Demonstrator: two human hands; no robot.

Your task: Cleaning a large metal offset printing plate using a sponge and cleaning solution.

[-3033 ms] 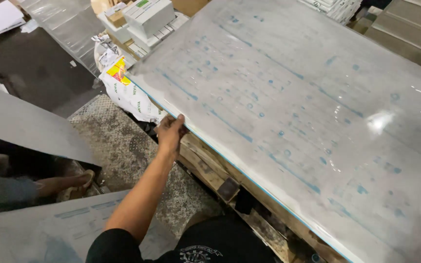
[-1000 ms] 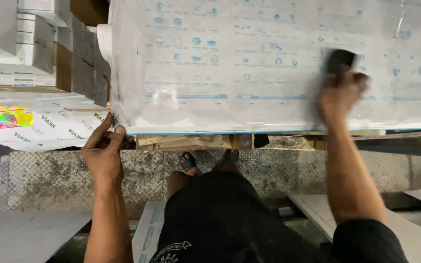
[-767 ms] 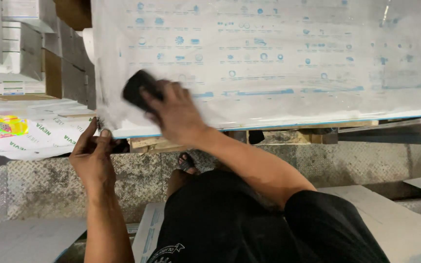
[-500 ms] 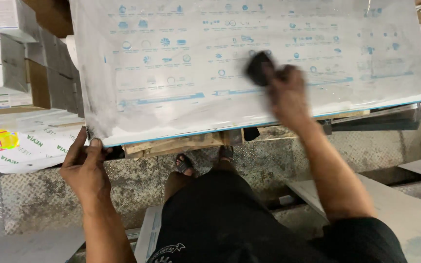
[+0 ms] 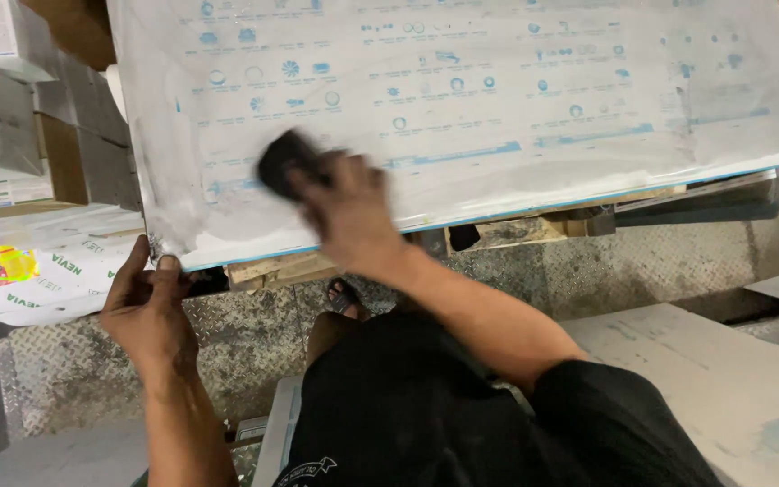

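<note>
A large grey metal sheet (image 5: pixel 498 99) with pale blue printed marks lies flat on a wooden pallet (image 5: pixel 516 230). My left hand (image 5: pixel 146 307) pinches the sheet's near left corner. My right hand (image 5: pixel 349 212) is closed around a small black pad (image 5: pixel 283 160) and presses it on the sheet near the left end of the front edge. The hand and pad are blurred. A smeared whitish patch covers the sheet around that corner.
White cartons (image 5: pixel 11 99) are stacked at the left, with a printed white sack (image 5: pixel 38 266) below them. Diamond-plate metal flooring (image 5: pixel 83 361) runs under the pallet. More grey sheets (image 5: pixel 723 379) lie on the floor at the right. My sandalled foot (image 5: pixel 344 298) stands beneath the edge.
My right hand has swept the black pad back to the left across the sheet, from its middle toward the near left corner. My left hand keeps its hold on the corner.
</note>
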